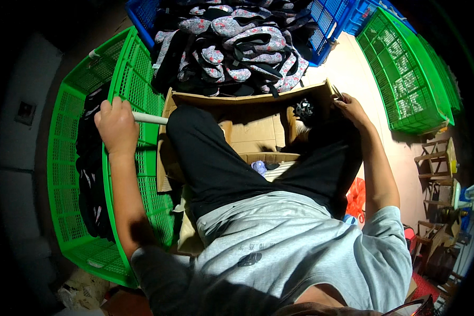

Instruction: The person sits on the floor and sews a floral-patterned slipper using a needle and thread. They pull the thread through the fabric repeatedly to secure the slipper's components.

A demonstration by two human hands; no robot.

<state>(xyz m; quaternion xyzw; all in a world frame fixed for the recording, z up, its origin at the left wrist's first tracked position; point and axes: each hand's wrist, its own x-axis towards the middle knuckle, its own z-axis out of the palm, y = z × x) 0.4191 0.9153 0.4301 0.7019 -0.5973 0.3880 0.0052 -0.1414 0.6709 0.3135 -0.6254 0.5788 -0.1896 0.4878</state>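
The lit floor (350, 60) fades into shadow toward the left, where a long green crate (63, 205) stands. A cardboard box (255, 134) sits between the person's knees, with a heap of floral and black fabric pieces (255, 39) beyond its far edge. The left hand (117, 125) is wrapped round a pale rod (151, 118), which points toward the box's left edge and ends at the left knee (189, 118). By the box's far right corner, the right hand (351, 109) pinches a slim dark tool (338, 94), too small to identify. Good handling probably means a firm fist on the rod, knuckles off the crate's rim, and the tool's tip turned away from the legs.
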